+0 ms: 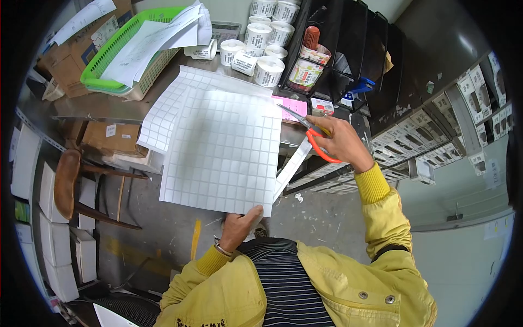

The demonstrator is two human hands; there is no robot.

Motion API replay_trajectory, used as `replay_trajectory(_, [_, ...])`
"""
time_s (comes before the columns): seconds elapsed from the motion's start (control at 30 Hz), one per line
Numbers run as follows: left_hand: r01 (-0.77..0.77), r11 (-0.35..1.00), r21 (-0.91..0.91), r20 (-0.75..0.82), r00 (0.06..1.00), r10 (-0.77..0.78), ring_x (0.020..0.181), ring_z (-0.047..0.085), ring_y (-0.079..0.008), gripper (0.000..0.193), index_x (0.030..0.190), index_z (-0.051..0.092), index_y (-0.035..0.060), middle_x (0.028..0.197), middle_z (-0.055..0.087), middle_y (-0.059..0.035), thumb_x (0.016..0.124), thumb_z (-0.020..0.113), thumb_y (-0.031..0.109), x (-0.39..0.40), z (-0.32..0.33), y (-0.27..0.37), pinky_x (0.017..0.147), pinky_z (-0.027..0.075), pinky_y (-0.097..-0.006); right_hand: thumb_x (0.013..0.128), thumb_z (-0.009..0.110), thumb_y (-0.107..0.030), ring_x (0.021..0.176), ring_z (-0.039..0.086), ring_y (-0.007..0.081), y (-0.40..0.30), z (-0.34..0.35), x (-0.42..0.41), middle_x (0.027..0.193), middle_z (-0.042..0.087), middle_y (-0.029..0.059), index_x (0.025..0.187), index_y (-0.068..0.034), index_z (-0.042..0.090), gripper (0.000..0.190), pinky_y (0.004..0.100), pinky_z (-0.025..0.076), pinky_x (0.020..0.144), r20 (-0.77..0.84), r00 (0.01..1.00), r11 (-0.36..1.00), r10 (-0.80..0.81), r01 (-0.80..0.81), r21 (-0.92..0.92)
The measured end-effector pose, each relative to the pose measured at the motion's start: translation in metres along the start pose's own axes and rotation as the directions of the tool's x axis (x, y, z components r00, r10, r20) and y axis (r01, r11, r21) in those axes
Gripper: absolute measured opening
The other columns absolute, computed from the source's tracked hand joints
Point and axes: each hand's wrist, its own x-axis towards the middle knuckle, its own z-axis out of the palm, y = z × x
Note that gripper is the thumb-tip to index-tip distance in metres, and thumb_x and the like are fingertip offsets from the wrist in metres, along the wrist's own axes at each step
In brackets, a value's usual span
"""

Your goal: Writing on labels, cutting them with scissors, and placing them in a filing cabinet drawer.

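My left hand [241,225] grips the lower right corner of a sheet of blank white labels [224,155] marked off in a grid, its thumb on top. A second gridded sheet [157,122] lies partly under it, on the table. My right hand [341,137] holds scissors with orange handles [314,143], the blades pointing up and left above the sheet's upper right edge. A narrow white strip [292,167] hangs between the right hand and the sheet's right side; whether it is joined to the sheet cannot be told.
Rolls of printed labels [269,71] stand at the back beside a black wire rack [333,77]. A green plastic basket [88,75] with papers is at the back left. Pink paper [292,107] and a small box [322,105] lie near the rack. A wooden chair [67,184] stands left.
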Motion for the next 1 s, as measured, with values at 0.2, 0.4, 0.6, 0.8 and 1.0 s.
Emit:
replay_trajectory(0.2, [0.006,1.000,-0.006,0.022,1.000,-0.006,0.080,0.057,-0.0128,0.029,0.098,0.062,-0.0043,0.091,0.063,-0.0062,0.083,0.064,0.021,-0.001,-0.001,0.005,0.072,0.046,-0.0256,0.073,0.066,-0.016,0.063,0.058,0.0272,-0.009,-0.002,-0.010,0.079,0.062,0.0172,0.115,-0.006,0.062,0.043,0.0369,0.045,0.063,0.050,0.999,0.999,0.010,-0.012,0.048])
replay_trajectory(0.4, [0.005,1.000,-0.022,0.030,1.000,-0.004,0.081,0.057,-0.0130,0.029,0.098,0.063,-0.0042,0.091,0.063,-0.0062,0.083,0.065,0.021,-0.002,-0.001,0.007,0.072,0.046,-0.0254,0.073,0.065,-0.013,0.064,0.059,0.0269,-0.011,-0.005,-0.013,0.083,0.063,0.0192,0.114,-0.005,0.061,0.043,0.0354,0.047,0.064,0.060,0.998,1.000,0.001,-0.003,0.024])
replay_trajectory(0.6, [0.043,0.998,-0.039,0.036,0.998,-0.042,0.081,0.059,-0.0147,0.028,0.099,0.062,-0.0047,0.090,0.065,-0.0082,0.083,0.064,0.018,-0.003,0.000,0.009,0.073,0.047,-0.0261,0.074,0.066,-0.014,0.069,0.060,0.0266,-0.012,-0.003,-0.021,0.087,0.063,0.0178,0.114,-0.005,0.062,0.041,0.0349,0.048,0.066,0.070,0.997,0.995,-0.046,0.039,0.090])
replay_trajectory(0.8, [0.029,0.999,-0.022,0.047,0.999,-0.028,0.082,0.058,-0.0140,0.030,0.098,0.063,-0.0035,0.091,0.064,-0.0073,0.083,0.064,0.022,-0.002,-0.001,0.009,0.073,0.046,-0.0262,0.074,0.066,-0.014,0.069,0.060,0.0273,-0.010,-0.002,-0.024,0.085,0.062,0.0171,0.113,-0.006,0.062,0.041,0.0350,0.047,0.068,0.111,0.994,0.996,-0.010,-0.001,0.092])
replay_trajectory(1.0, [-0.002,1.000,0.002,0.032,1.000,0.002,0.082,0.058,-0.0142,0.030,0.100,0.062,-0.0034,0.092,0.064,-0.0071,0.084,0.063,0.021,0.000,-0.002,0.003,0.074,0.046,-0.0264,0.072,0.067,-0.013,0.069,0.058,0.0282,-0.019,-0.009,-0.032,0.084,0.062,0.0161,0.114,-0.006,0.062,0.043,0.0355,0.046,0.068,0.137,0.991,0.995,0.008,-0.022,0.099])
